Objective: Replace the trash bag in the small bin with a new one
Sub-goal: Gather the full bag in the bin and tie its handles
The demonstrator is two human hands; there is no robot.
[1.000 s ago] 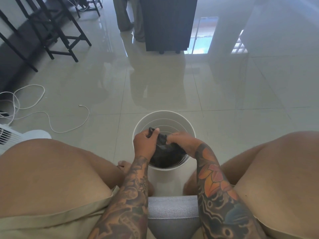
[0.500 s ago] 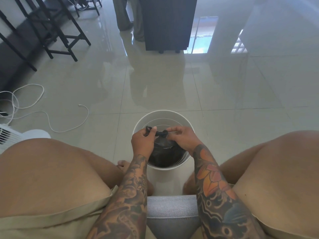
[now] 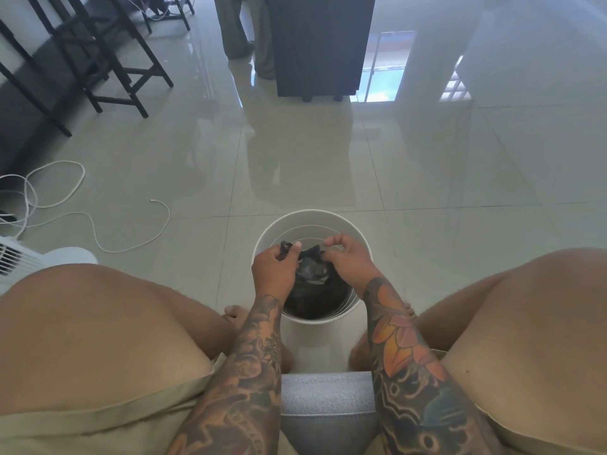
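My left hand (image 3: 275,268) pinches one black tie end of the trash bag (image 3: 312,277), fingers curled round it, and my right hand (image 3: 345,257) pinches the other end between thumb and fingertips, the remaining fingers arched above; both hands sit over the mouth of the small bin (image 3: 308,221). The floor (image 3: 427,159) is glossy pale tile that mirrors a window and the dark cabinet (image 3: 320,44) standing at the far side. Black chair legs (image 3: 124,70) stand at the far left, a white cable (image 3: 98,221) loops loose across the tiles, and a white fan (image 3: 19,254) is cut off at the left edge. I sit on a grey seat (image 3: 328,412), my knees either side of the bin. Someone's trouser legs (image 3: 243,31) show beside the cabinet, cropped at the top. My forearms hide the near rim of the bin, and the knot between my hands is too dark to make out clearly. The bag is black and shiny, bunched and gathered at the top, sitting inside the round white bin, whose ribbed inner wall shows bare above it.
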